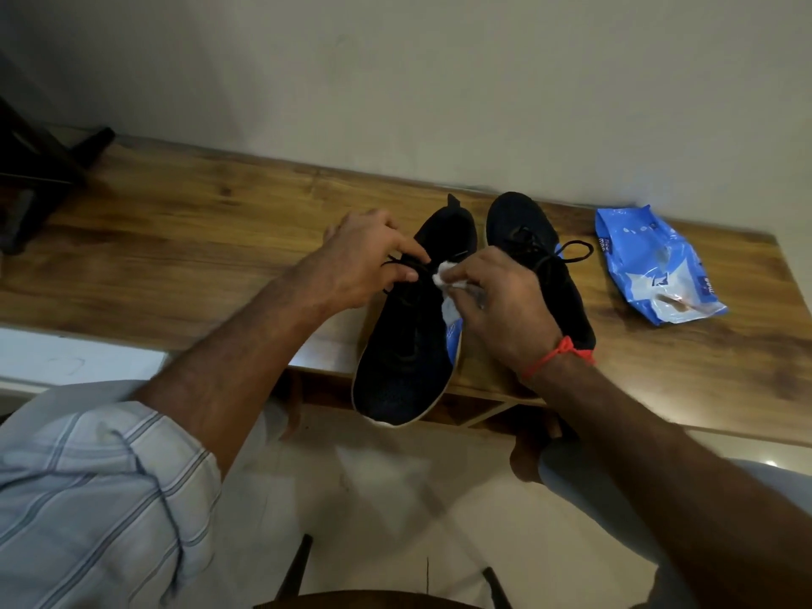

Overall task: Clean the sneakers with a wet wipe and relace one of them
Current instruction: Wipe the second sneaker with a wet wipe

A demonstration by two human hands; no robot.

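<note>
While your left hand (pixel 367 261) is pinching the black lace (pixel 406 268) of the near sneaker (pixel 404 345) between thumb and forefinger, your right hand (pixel 505 301) is curling its fingers round a crumpled white wet wipe (pixel 444 274) and pressing it against the shoe's upper. You are working on a dark knit sneaker that is likely soft and light, so it is probably going to shift unless you are bracing it; the pale sole rim looks like the firmest place to hold. You are handling a thin, limp lace that is best gripped close to its eyelet. You are keeping the second sneaker (pixel 536 257) just beside the first, its lace looping out to the right. You are seeing the near sneaker's toe overhanging the front edge of the wooden table (pixel 197 239), so a push towards you could be tipping it off. You are finding open tabletop to the left, and to the right the blue wipe packet (pixel 654 265) is lying well apart from the shoes.
</note>
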